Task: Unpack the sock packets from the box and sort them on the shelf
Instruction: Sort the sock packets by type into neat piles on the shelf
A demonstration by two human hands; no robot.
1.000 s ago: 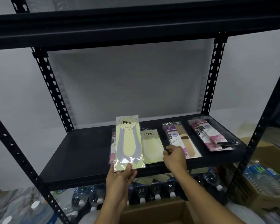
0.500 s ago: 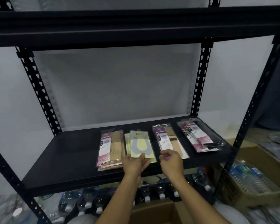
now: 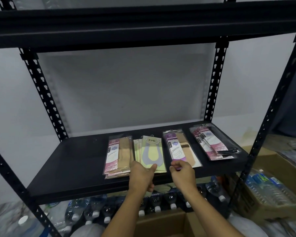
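Observation:
Four piles of sock packets lie on the black shelf (image 3: 72,168). From left to right they are pink-and-beige packets (image 3: 118,154), yellow packets (image 3: 150,151), a purple packet (image 3: 178,147) and pink packets with dark socks (image 3: 210,142). My left hand (image 3: 142,177) is at the near end of the top yellow packet, thumb on it and fingers curled below. My right hand (image 3: 184,173) pinches the near end of the purple packet. The open cardboard box (image 3: 161,223) stands below my arms; its contents are hidden.
An upper shelf (image 3: 143,26) spans the top of the view. Perforated black posts (image 3: 43,93) frame the rack. Several water bottles (image 3: 92,212) lie under the shelf. A cardboard tray of bottles (image 3: 272,194) stands at the right.
My left hand has laid the yellow packet flat on the yellow pile, uncovering the pink-and-beige pile. My right hand has stayed at the purple packet's near end.

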